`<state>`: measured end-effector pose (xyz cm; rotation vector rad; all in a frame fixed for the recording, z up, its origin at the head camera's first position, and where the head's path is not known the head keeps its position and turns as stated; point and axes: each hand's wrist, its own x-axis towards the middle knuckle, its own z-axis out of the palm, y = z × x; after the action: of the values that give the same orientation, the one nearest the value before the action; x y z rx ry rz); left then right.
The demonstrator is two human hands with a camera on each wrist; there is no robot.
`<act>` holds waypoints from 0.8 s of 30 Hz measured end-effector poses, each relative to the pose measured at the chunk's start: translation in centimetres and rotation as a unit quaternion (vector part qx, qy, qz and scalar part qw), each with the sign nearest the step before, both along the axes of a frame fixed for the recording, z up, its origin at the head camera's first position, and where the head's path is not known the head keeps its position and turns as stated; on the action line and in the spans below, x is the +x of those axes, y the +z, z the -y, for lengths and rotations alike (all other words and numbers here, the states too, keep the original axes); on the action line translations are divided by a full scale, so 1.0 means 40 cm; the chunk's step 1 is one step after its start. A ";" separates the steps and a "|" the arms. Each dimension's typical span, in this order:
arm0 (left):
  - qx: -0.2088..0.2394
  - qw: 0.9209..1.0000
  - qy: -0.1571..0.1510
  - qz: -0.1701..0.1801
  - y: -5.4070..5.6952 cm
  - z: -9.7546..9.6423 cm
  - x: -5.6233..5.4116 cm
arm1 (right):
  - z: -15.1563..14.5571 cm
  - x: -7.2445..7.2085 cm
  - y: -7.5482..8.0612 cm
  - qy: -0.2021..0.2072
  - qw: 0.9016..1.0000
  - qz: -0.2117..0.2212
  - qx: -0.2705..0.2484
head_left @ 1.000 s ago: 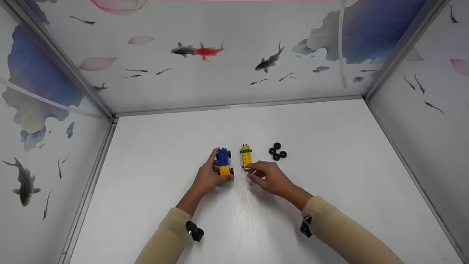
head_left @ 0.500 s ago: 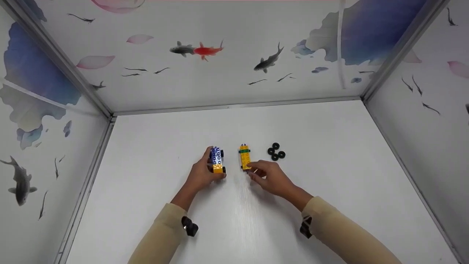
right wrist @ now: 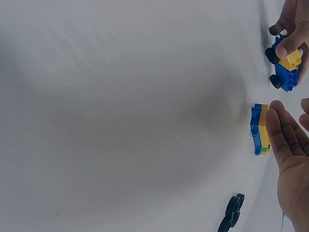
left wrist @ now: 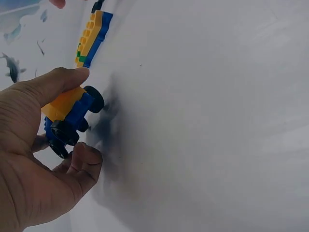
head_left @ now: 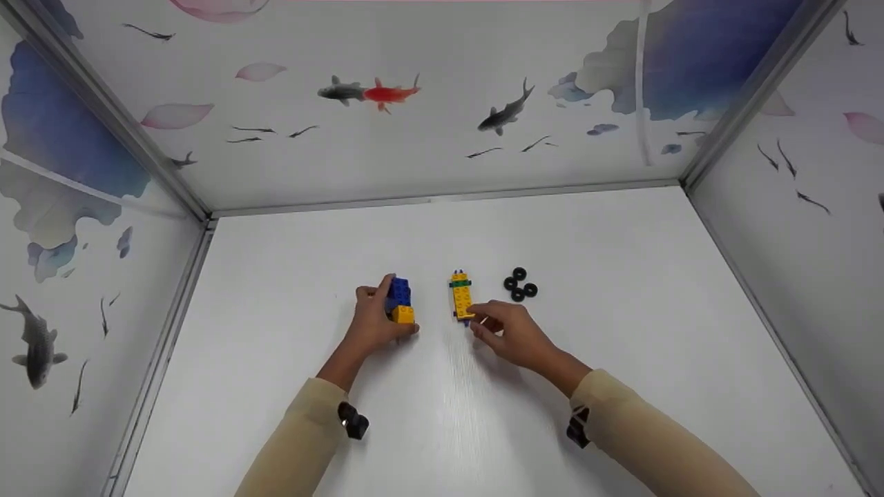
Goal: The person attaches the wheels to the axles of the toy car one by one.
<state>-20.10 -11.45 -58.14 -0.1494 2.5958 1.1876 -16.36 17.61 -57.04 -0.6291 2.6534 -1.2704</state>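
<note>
My left hand (head_left: 373,321) grips a small toy car (head_left: 400,291) built of blue and yellow blocks, thumb at its near yellow end. Black wheels show on this car (left wrist: 63,104) in the left wrist view, where it looks raised, its shadow falling on the table beside it. To its right lies a second block car body (head_left: 462,297), yellow with a green strip, blue underneath, no wheels on it. At the near end of that body, my right hand (head_left: 514,335) rests its fingertips; the right wrist view has those fingers (right wrist: 285,133) fairly straight alongside it.
Several loose black wheels (head_left: 530,290) lie in a cluster to the right of the yellow body. The white table (head_left: 601,262) is bounded by walls printed with fish and petals on the left, right and far sides.
Holding the toy car, my left hand has moved left, away from the yellow body. The car has turned, and its right-hand wheels no longer show from above. My right hand has stayed put.
</note>
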 end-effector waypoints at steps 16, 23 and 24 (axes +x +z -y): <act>0.002 1.000 -0.007 -0.012 -0.003 0.032 -0.007 | -0.003 0.000 -0.008 0.005 1.000 -0.001 0.004; 0.006 1.000 -0.010 -0.006 -0.006 0.042 -0.008 | -0.003 0.003 -0.009 0.004 1.000 0.004 0.007; 0.005 1.000 -0.012 -0.008 -0.006 0.043 -0.008 | -0.002 0.003 -0.009 0.004 1.000 0.005 0.008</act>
<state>-20.42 -13.18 -58.38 -0.1071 2.5972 1.1979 -16.25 17.71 -57.39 -0.6290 2.6475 -1.2461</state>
